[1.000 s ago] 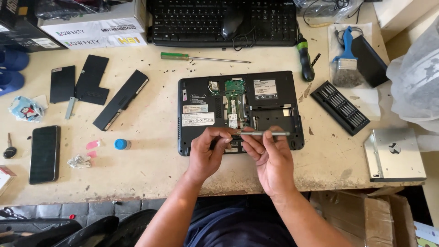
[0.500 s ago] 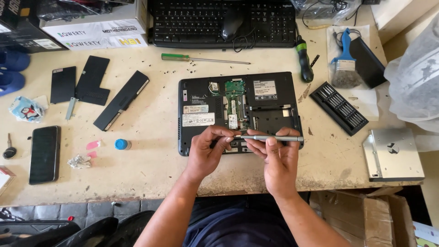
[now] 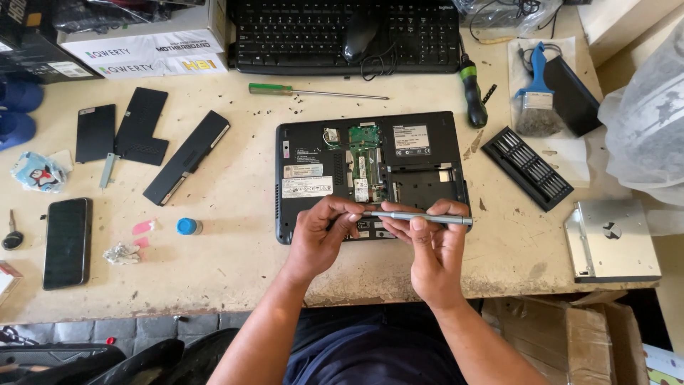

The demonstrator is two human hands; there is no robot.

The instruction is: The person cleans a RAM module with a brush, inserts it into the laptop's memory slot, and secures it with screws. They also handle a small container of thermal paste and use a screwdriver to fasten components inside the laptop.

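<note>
At the far left of the worn workbench [image 3: 235, 278] lies a dark smartphone [image 3: 66, 242], face up, with a small key [image 3: 11, 235] beside it and a crumpled printed mask [image 3: 35, 171] above. Further in sit two flat black cover panels [image 3: 121, 132] and a long black laptop battery [image 3: 187, 157], lying at a slant. Below the battery are a small blue bottle cap [image 3: 188, 226] and a pink scrap [image 3: 142, 228]. A green-handled screwdriver [image 3: 313, 91] lies across the bench just under the black keyboard [image 3: 349, 32], on which a mouse [image 3: 360, 32] rests.

In the middle lies the opened laptop [image 3: 370, 164], underside up, its green circuit board bare. The left hand [image 3: 320, 239] is over the laptop's near edge, its fingertips pinched narrowly at the tip end of a slim grey precision screwdriver [image 3: 420, 217]; whether anything tiny sits between them I cannot tell. The right hand [image 3: 431, 249] grips the same tool, thumb and fingers closed around its shaft. The tool lies level, above the laptop's front edge, handle end pointing right.

To the right lie a second screwdriver with a green and black handle [image 3: 472, 93], a blue-handled brush [image 3: 536, 100], a black bit set [image 3: 526, 167] and, at the bench corner, a silver metal drive caddy [image 3: 611, 241].
</note>
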